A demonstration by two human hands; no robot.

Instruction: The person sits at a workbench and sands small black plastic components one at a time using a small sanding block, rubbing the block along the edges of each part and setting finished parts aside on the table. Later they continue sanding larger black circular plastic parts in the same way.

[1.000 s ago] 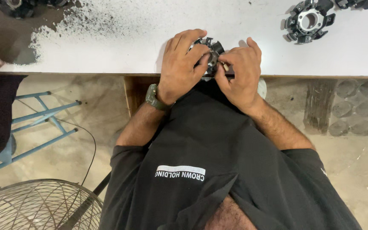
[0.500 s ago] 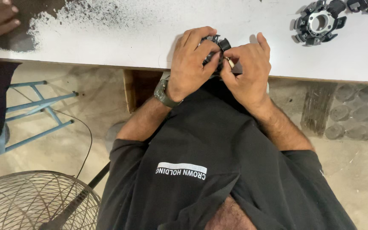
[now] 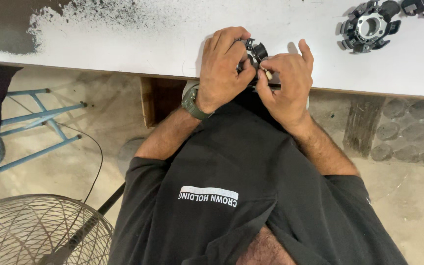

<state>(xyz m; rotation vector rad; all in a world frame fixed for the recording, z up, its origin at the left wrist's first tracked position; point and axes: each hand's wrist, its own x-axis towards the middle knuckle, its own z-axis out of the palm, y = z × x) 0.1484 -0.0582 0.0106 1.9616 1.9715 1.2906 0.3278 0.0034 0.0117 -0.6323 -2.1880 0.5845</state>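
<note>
At the near edge of a white table (image 3: 138, 46), my left hand (image 3: 224, 66) wraps around a small black ring-shaped part (image 3: 254, 51) with toothed lugs. A green watch sits on that wrist. My right hand (image 3: 285, 86) presses against the same part from the right, thumb and forefinger pinching a small pale piece (image 3: 268, 73) at its side. Most of the part is hidden under my fingers. My dark shirt fills the lower middle of the view.
A second black ring-shaped part (image 3: 366, 27) lies on the table at the far right, with more dark parts (image 3: 420, 6) behind it. A dark worn patch (image 3: 6, 24) covers the table's left end. Below are a blue metal frame (image 3: 35, 127), a wire fan guard (image 3: 30, 230) and a wooden leg (image 3: 158, 100).
The view has shifted; another person's hand at the upper left is no longer in frame. Both my hands stay on the black part, with the fingers slightly rearranged.
</note>
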